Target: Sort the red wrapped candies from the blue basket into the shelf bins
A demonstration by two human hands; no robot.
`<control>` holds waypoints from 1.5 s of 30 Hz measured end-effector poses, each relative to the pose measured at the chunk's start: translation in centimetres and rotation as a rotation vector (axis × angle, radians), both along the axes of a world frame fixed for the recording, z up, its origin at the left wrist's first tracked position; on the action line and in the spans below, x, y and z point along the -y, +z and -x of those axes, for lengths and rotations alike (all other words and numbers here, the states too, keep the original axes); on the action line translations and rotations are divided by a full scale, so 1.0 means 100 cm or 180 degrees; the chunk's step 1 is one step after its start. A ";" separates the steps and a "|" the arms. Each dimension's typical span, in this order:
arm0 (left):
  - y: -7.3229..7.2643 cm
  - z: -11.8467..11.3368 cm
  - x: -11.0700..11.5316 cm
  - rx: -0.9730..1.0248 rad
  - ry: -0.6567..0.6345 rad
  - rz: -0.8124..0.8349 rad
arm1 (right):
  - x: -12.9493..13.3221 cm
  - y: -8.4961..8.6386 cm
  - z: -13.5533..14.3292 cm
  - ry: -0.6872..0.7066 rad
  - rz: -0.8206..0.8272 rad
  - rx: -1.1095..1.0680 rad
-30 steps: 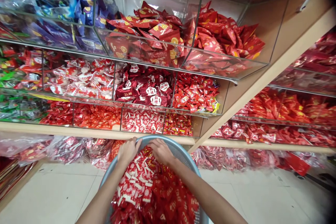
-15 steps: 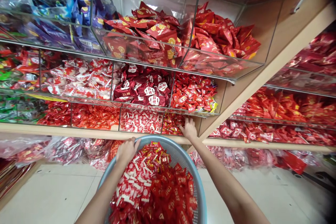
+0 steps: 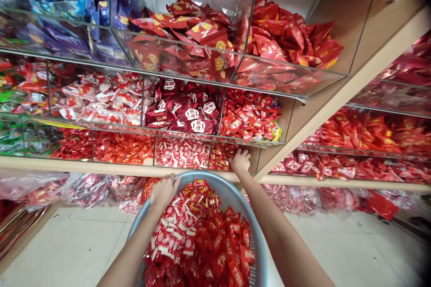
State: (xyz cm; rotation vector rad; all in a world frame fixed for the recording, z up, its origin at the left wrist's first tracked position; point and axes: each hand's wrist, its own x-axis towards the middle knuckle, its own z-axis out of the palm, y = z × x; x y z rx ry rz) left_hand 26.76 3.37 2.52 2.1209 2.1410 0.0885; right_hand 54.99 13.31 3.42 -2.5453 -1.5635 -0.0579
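Note:
A round blue-grey plastic basket [image 3: 260, 237] is heaped with red wrapped candies [image 3: 222, 246], white-and-red wrapped candies [image 3: 173, 228] and small red-and-yellow ones [image 3: 202, 197]. My left hand [image 3: 164, 193] is closed over its far left rim. Into the bottom right shelf compartment reaches my right hand [image 3: 241, 161], fingers a little apart at the edge of the small red candies [image 3: 220, 154] there. No candy shows in that hand, and its fingertips are partly hard to make out.
Clear-walled shelf bins rise in tiers, with dark red packets [image 3: 188, 110], orange-printed red packets [image 3: 202, 31] and blue packets [image 3: 60, 0]. A slanting wooden divider [image 3: 323, 116] stands right of my right hand. Bagged candies [image 3: 87, 190] lie beneath the bottom shelf on the tiled floor [image 3: 84, 233].
My right hand has shifted slightly within the bottom compartment, its fingers spreading toward the right. The left hand stays on the basket rim, and the view has moved a little.

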 end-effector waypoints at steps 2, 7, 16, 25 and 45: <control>0.000 0.000 0.000 -0.0037 -0.0004 -0.0013 | -0.001 -0.001 0.000 0.0008 0.0019 0.0029; 0.002 -0.001 0.000 0.0014 0.0013 0.0028 | -0.002 -0.003 0.002 -0.0049 -0.0012 0.0057; 0.004 0.000 0.001 0.0034 0.0005 0.0041 | 0.002 0.002 -0.006 0.0138 -0.0026 -0.0035; 0.001 0.001 -0.001 0.0025 -0.0045 0.0030 | 0.009 0.022 -0.022 0.0325 -0.0152 -0.0426; 0.002 0.000 0.000 0.0010 0.0010 0.0109 | 0.093 0.029 0.032 -0.0261 -0.0617 -0.7331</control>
